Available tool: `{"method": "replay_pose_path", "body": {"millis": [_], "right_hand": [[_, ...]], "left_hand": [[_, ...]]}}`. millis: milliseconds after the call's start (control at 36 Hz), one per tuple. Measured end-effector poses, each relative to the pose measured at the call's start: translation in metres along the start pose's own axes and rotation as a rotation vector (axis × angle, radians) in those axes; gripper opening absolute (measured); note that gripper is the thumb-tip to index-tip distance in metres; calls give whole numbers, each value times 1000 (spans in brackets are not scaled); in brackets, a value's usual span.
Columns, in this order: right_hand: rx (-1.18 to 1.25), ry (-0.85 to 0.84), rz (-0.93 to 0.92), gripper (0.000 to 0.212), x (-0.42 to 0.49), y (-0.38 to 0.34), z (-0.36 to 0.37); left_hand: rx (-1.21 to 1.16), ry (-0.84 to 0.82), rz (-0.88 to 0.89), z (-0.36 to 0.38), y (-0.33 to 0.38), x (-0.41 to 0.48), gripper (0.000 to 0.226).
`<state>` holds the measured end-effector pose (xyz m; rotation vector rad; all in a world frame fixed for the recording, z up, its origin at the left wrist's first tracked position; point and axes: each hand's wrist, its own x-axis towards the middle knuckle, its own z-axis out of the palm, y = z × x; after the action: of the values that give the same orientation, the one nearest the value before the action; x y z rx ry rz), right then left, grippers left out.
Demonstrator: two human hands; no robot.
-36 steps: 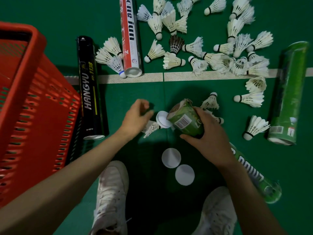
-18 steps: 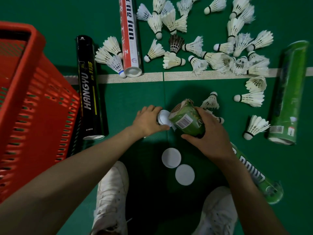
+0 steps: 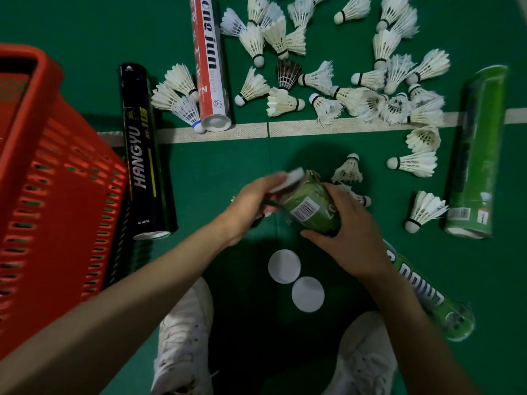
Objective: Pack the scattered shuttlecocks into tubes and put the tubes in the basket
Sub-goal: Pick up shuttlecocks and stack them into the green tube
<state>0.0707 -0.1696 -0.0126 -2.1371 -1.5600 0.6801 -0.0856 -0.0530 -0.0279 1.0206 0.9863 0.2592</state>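
At frame centre my right grip (image 3: 350, 240) curls around the tilted green tube (image 3: 313, 208). My left grip (image 3: 253, 206) pinches a blurred white cap (image 3: 293, 175) at its mouth. Loose shuttlecocks (image 3: 370, 89) litter the upper right, and the red basket (image 3: 42, 181) sits far left.

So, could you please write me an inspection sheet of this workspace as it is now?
Surface: green court floor with a white line.
Job's things: many shuttlecocks scattered; black tube, red tube and far green tube lying down; red basket at the left.
Clutter: two loose caps lying between the shoes.
Grips: left hand pinches a blurred white cap at the mouth of the held green tube; right hand grips that tube.
Cables: nothing seen.
Surroundings: nothing seen beyond the floor.
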Motion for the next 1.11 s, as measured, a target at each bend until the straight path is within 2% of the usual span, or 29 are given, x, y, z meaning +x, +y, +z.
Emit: {"method": "replay_pose_path", "body": {"millis": [111, 194, 306, 417, 500, 639, 778, 833, 917, 944, 1028, 1111], "right_hand": [[14, 35, -2, 85, -3, -1, -2], [15, 50, 0, 85, -2, -1, -3], [11, 55, -20, 85, -3, -3, -2], [8, 46, -27, 86, -4, -6, -2], [21, 51, -30, 86, -3, -5, -4], [50, 83, -32, 86, -2, -8, -6], [71, 78, -31, 85, -2, -8, -8], [77, 73, -32, 85, -2, -9, -8], [86, 82, -31, 86, -1, -11, -10], [89, 84, -31, 86, -1, -11, -10], [100, 83, -49, 86, 1, -14, -10], [92, 83, -76, 83, 1, -17, -9]], "left_hand": [[191, 41, 82, 6, -1, -6, 49], [277, -38, 112, 2, 5, -8, 36], [434, -111, 131, -1, 15, -11, 72], [540, -133, 204, 2, 21, -15, 70], [659, -128, 279, 1, 25, -14, 59], [536, -47, 304, 6, 24, -13, 61], [652, -4, 471, 1, 19, -14, 75], [700, -1, 529, -4, 18, -12, 73], [722, 108, 603, -12, 18, -9, 78], [675, 151, 605, -13, 18, -9, 83], [408, 207, 466, -6, 22, -12, 91], [302, 127, 416, 6, 20, -11, 70]]}}
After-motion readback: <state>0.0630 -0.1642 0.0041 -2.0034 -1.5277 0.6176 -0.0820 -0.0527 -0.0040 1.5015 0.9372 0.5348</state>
